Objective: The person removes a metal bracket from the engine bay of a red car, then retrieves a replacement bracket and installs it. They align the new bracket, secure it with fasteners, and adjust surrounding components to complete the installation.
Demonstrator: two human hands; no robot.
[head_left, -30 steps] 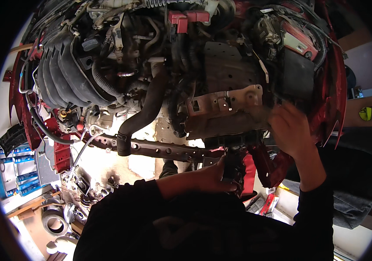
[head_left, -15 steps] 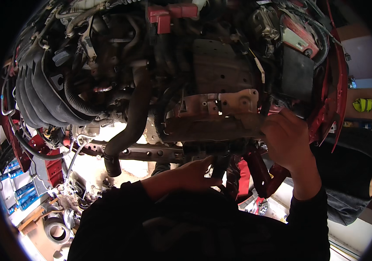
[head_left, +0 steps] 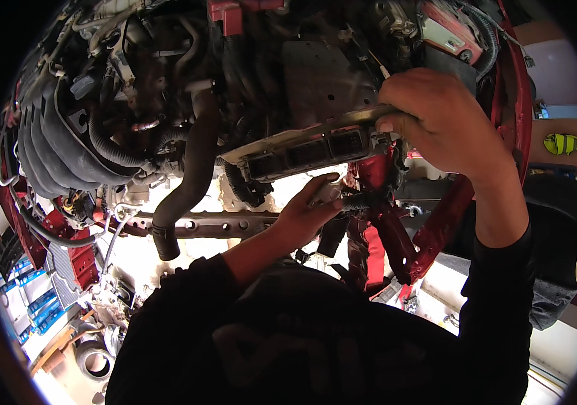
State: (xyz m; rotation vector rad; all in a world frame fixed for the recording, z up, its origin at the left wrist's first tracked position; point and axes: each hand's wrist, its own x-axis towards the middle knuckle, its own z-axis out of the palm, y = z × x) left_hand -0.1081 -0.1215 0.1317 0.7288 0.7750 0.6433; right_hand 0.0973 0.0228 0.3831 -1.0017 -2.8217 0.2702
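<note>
A flat metal-edged module, which looks like an engine control unit, is tilted up with its row of dark connector sockets facing me. My right hand pinches its right end, thumb below and fingers over the top. Below the module, my left hand is closed at the end of a black corrugated wiring harness, its index finger reaching up toward the sockets. The exact grip is partly hidden by the hand. A black connector hangs just under the left hand.
A thick black hose curves down left of the module. The ribbed black engine cover lies farther left. Red body members surround the bay at right. A person in dark clothing is at the far right. A tire lies lower left.
My right hand has raised and tilted the module, so its socketed side now shows. My left hand has moved up and slightly left from beneath it. The view has shifted a little.
</note>
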